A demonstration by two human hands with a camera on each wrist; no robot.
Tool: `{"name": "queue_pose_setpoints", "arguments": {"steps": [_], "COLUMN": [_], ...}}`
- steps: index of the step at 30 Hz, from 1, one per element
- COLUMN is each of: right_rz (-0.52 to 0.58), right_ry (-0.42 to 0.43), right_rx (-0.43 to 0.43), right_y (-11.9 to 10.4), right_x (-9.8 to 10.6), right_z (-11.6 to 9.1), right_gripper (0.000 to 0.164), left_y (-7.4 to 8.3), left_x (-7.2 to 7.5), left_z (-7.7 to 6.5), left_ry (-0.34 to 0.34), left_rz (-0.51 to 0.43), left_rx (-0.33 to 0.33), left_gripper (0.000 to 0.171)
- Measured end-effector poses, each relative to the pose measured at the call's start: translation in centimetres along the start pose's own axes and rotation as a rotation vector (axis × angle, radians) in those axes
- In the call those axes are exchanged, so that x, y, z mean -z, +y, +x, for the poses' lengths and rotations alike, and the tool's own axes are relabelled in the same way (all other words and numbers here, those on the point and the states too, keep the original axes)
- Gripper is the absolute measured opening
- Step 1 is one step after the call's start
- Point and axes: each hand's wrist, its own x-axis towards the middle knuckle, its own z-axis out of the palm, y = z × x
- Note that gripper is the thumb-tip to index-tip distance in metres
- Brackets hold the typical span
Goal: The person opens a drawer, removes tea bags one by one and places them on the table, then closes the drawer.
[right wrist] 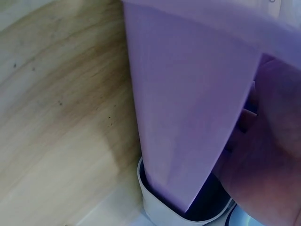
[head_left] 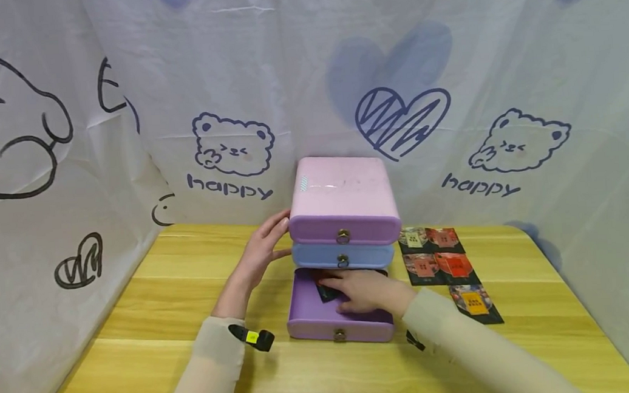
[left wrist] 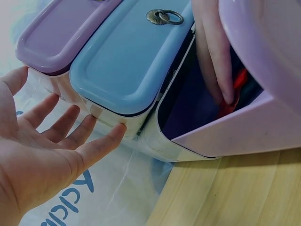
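Observation:
A three-tier drawer cabinet (head_left: 343, 185) stands on the table, with a pink top, a purple upper drawer and a blue middle drawer (left wrist: 124, 56), both pushed in. Its purple bottom drawer (head_left: 306, 310) is pulled out. My left hand (head_left: 258, 255) has its fingers spread, fingertips against the cabinet's left side at the upper tiers. My right hand (head_left: 367, 289) reaches down into the bottom drawer, its extended fingers on a dark packet (head_left: 328, 293) with red on it. In the left wrist view those fingers touch a red part of it; the rest is hidden inside.
Several dark packets with coloured labels lie right of the cabinet, including a red-labelled packet (head_left: 455, 267) and a yellow-labelled packet (head_left: 474, 303). A printed white cloth (head_left: 305, 69) hangs behind the wooden table (head_left: 189, 278). Small ring pulls (left wrist: 164, 17) stick out from the drawer fronts.

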Motion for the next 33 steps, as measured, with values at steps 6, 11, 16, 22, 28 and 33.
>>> {"name": "queue_pose_setpoints", "arguments": {"steps": [6,11,16,22,28,33], "right_rz": [0.001,-0.030,-0.036,-0.016,0.022,0.049], "right_ry": [0.040,0.072,0.097,0.100,0.109,0.158], "right_rx": [0.053,0.090,0.109,0.101,0.076,0.076], "right_y": [0.2,0.2,0.3,0.2,0.3,0.3], "right_x": [0.0,-0.2,-0.2,-0.1,-0.2,-0.3], "right_z": [-0.3,-0.6,-0.9,-1.4,-1.5,-1.8], "right_gripper": [0.061,0.062,0.060,0.055,0.049,0.044], "left_y": [0.0,0.0,0.2,0.4,0.3,0.2], "left_x": [0.1,0.1,0.0,-0.1,-0.1,-0.1], "left_z": [0.0,0.0,-0.1,-0.1,-0.2,-0.2], "left_ry": [0.000,0.000,-0.003,0.001,0.001,-0.005], "left_rz": [-0.005,-0.014,-0.016,-0.013,-0.010,-0.016], "left_rx": [-0.001,-0.003,-0.002,-0.006,-0.002,-0.002], "left_gripper": [0.056,0.056,0.056,0.056,0.056,0.056]}}
